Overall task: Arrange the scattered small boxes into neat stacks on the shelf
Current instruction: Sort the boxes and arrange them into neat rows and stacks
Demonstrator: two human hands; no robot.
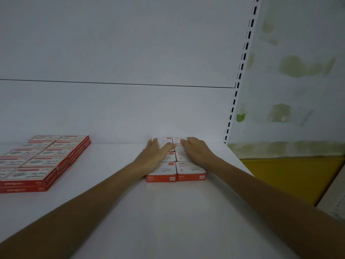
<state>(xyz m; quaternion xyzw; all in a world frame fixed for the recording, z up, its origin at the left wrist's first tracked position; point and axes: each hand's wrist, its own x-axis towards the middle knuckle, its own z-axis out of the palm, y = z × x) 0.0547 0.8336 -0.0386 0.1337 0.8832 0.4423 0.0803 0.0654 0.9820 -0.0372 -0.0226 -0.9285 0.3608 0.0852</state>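
Shelf (130,212), white. Small boxes (190,170) right of centre, two tight rows running to the back panel (112,113). Left hand (155,156) and right hand (196,152) lie flat on the box tops, fingers straight, gripping nothing. Red boxes (37,161) stacked well apart at far left.

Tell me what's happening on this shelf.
A person rests the left hand and right hand on a two-column block of white-and-orange boxes toward the back of the shelf, apparently squaring it up. Further left, a larger group of red boxes sits stacked in neat rows, untouched.
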